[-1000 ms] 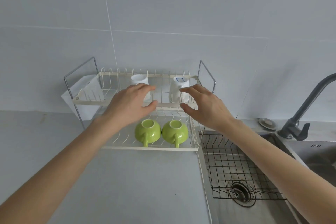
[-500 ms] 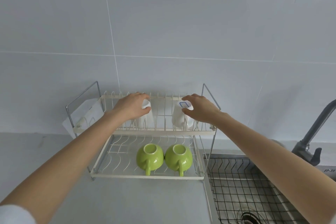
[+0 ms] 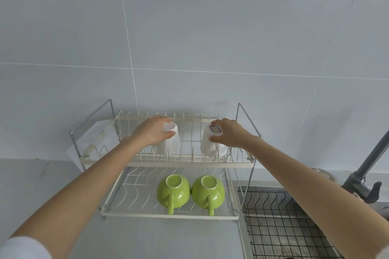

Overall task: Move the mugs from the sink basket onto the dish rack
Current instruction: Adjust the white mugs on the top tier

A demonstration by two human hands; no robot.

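Note:
A two-tier cream wire dish rack (image 3: 189, 164) stands on the counter against the tiled wall. Two white mugs stand upside down on its upper tier. My left hand (image 3: 150, 132) grips the left white mug (image 3: 171, 143) around its base. Around the top of the right white mug (image 3: 208, 145), which carries a blue-edged label, my right hand (image 3: 229, 135) is closed. On the lower tier two green mugs (image 3: 173, 190) (image 3: 208, 190) sit upside down side by side, handles toward me.
The black wire sink basket (image 3: 280, 221) lies in the steel sink at the lower right, with no mugs visible in it. A dark grey faucet (image 3: 366, 166) rises at the right edge. A white sheet (image 3: 92, 145) leans behind the rack's left end. Grey countertop (image 3: 147, 237) spreads in front.
Both hands have reached up from in front of the rack and closed on the two white mugs on the upper tier. The view has tilted upward, so the rack sits lower.

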